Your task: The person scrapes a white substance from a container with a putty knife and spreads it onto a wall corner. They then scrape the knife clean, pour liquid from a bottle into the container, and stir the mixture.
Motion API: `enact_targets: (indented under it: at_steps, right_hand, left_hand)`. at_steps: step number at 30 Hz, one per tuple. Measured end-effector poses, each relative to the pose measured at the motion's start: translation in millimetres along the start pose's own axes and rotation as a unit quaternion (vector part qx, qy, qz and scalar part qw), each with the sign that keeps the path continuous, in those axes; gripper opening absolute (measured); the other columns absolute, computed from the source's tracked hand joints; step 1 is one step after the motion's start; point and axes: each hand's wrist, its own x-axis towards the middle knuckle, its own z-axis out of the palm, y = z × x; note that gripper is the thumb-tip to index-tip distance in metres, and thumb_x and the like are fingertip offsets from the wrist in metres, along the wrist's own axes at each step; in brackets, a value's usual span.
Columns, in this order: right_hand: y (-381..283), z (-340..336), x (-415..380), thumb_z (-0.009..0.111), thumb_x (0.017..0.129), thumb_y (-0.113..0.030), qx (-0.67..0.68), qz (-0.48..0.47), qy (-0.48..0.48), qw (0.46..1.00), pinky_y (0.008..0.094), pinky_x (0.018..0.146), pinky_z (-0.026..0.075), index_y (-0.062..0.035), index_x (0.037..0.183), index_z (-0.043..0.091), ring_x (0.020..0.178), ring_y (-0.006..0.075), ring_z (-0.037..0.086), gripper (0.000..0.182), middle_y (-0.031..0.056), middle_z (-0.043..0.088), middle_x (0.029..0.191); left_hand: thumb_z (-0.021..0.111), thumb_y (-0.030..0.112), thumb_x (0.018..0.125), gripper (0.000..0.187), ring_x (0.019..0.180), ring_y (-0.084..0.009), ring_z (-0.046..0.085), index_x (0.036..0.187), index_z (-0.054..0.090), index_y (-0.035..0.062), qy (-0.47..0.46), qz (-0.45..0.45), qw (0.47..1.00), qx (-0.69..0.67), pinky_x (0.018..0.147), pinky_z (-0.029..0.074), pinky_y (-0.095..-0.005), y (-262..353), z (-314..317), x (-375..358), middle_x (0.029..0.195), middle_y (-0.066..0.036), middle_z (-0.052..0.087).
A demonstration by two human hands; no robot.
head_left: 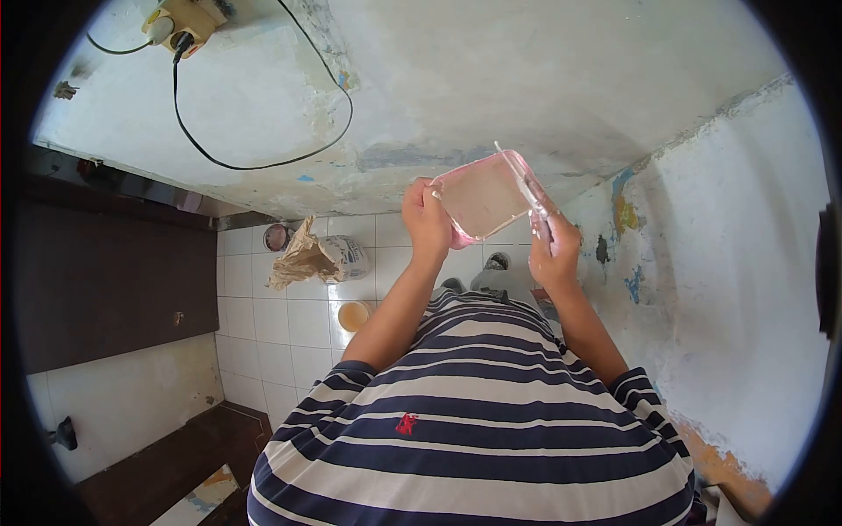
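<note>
Navy-and-white striped fabric shirt (474,403) sits behind a pink-rimmed, squarish plastic tray (459,238), gripped by the left hand (427,219); the right hand (556,251) grasps a thin, pale-smeared scraper (526,186) at its edge. Probably loading or wiping it; the next move calls for a steady tray.

One pink tub (460,238), one scraper (531,195) — one paper bag (301,258), two plugs (182,42).

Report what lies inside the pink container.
Inside the pink container, a grey-beige surface shows; whether it is a filling or the bare bottom, I cannot tell. Anything beneath it is hidden. The smeared tool in the right hand covers part of the right edge.
</note>
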Motion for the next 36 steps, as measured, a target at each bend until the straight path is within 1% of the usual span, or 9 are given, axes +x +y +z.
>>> enact_targets:
  at_steps: [4,6,9,13,17,19,23,25,36]
  right_hand:
    - [14,-5,0,0.050,0.088,0.011,-0.073,-0.119,0.007,0.990,0.0411,0.103,0.049,0.0013,0.133,0.061,0.126,0.0350,0.061,0.047,0.0233,0.061,0.136]
    - [18,-4,-6,0.052,0.081,0.013,-0.119,-0.147,-0.021,0.982,0.0533,0.112,0.040,0.0006,0.133,0.061,0.135,0.0396,0.051,0.054,0.0208,0.060,0.137]
    - [16,4,-15,0.053,0.081,0.013,-0.154,-0.153,-0.039,0.975,0.0552,0.112,0.038,0.0008,0.134,0.060,0.135,0.0410,0.051,0.054,0.0201,0.059,0.138]
    - [15,19,-16,0.051,0.084,0.010,-0.172,-0.153,-0.020,0.973,0.0522,0.113,0.039,0.0025,0.132,0.062,0.134,0.0419,0.052,0.049,0.0227,0.060,0.137]
    - [15,23,-13,0.050,0.083,0.013,-0.168,-0.153,-0.005,0.974,0.0516,0.111,0.041,0.0038,0.131,0.062,0.133,0.0424,0.052,0.050,0.0229,0.060,0.136]
    - [16,24,-15,0.051,0.083,0.014,-0.169,-0.154,-0.002,0.974,0.0512,0.111,0.042,0.0043,0.131,0.062,0.133,0.0423,0.052,0.051,0.0230,0.061,0.136]
    - [17,26,-24,0.051,0.081,0.015,-0.180,-0.143,-0.006,0.973,0.0510,0.110,0.042,0.0049,0.131,0.061,0.133,0.0421,0.052,0.052,0.0232,0.060,0.136]
    - [18,28,-26,0.052,0.081,0.015,-0.185,-0.132,-0.008,0.974,0.0509,0.110,0.043,0.0049,0.131,0.061,0.133,0.0421,0.052,0.052,0.0233,0.060,0.136]
    - [26,37,-36,0.052,0.080,0.015,-0.191,-0.099,-0.001,0.977,0.0500,0.109,0.043,0.0046,0.134,0.060,0.134,0.0413,0.052,0.055,0.0243,0.060,0.136]
  left_hand:
    - [0.052,0.016,0.095,0.022,0.080,-0.0139,0.048,0.083,0.059,-0.0005,-0.007,0.016,1.000,0.002,0.072,0.041,-0.0326,-5,-1,2,0.086,-0.006,0.055]
    - [0.051,0.017,0.095,0.022,0.078,-0.0135,0.048,0.083,0.058,-0.0004,0.001,0.016,1.000,-0.012,0.072,0.041,-0.0322,6,3,1,0.084,-0.006,0.055]
    - [0.049,0.018,0.096,0.024,0.076,-0.0127,0.046,0.082,0.058,0.0004,0.016,-0.011,0.996,-0.082,0.070,0.041,-0.0313,11,11,3,0.080,-0.004,0.053]
    - [0.045,0.018,0.098,0.026,0.074,-0.0115,0.045,0.082,0.058,0.0021,0.036,-0.081,0.978,-0.190,0.066,0.040,-0.0294,16,17,6,0.077,0.000,0.051]
    - [0.043,0.018,0.098,0.026,0.074,-0.0104,0.046,0.084,0.057,0.0017,0.061,-0.098,0.971,-0.209,0.065,0.040,-0.0290,15,22,6,0.079,0.000,0.052]
    - [0.042,0.018,0.099,0.027,0.072,-0.0094,0.046,0.084,0.057,0.0010,0.120,-0.130,0.957,-0.229,0.063,0.039,-0.0289,29,31,4,0.079,-0.001,0.052]
    - [0.042,0.020,0.100,0.028,0.068,-0.0083,0.045,0.084,0.056,0.0021,0.104,-0.129,0.964,-0.210,0.059,0.038,-0.0290,14,24,10,0.076,0.001,0.050]
    - [0.037,0.026,0.102,0.038,0.095,-0.0250,0.065,0.111,0.058,-0.0046,0.050,-0.163,0.973,-0.156,0.083,0.054,-0.0390,5,17,12,0.108,-0.017,0.064]
    - [0.039,0.026,0.100,0.038,0.086,-0.0203,0.062,0.103,0.061,-0.0046,0.051,-0.181,0.975,-0.116,0.076,0.052,-0.0369,-11,23,15,0.099,-0.012,0.063]
